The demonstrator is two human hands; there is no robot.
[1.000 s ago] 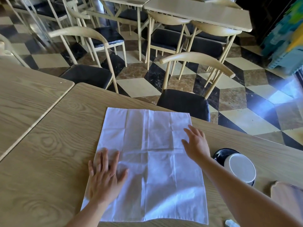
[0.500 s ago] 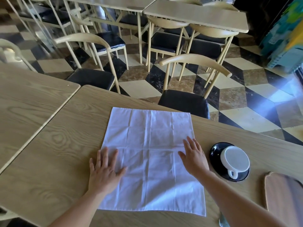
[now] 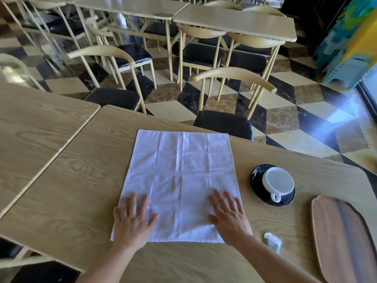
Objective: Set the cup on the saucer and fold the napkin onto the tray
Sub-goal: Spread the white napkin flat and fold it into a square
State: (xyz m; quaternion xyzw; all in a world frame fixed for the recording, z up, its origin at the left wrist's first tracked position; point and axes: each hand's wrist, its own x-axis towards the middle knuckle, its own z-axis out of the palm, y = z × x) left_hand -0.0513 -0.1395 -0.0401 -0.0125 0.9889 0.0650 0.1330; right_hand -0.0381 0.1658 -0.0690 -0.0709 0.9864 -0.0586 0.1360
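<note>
A white napkin (image 3: 181, 176) lies spread flat on the wooden table (image 3: 67, 180), creased into a grid. My left hand (image 3: 131, 221) rests flat on its near left corner, fingers apart. My right hand (image 3: 229, 218) presses flat on its near right corner, fingers apart too. To the right, a white cup (image 3: 277, 183) stands on a black saucer (image 3: 257, 187), handle pointing toward me. A brown wooden tray (image 3: 344, 237) lies at the table's right edge, with nothing on it.
A small white sachet (image 3: 272, 242) lies between my right wrist and the tray. A second table (image 3: 30, 129) abuts on the left. A chair with a black seat (image 3: 223, 123) stands across the table, with more tables and chairs behind it.
Both hands have slid along the napkin toward me, from its middle to its near corners. The view has pulled back, so the cup, saucer and tray show more fully.
</note>
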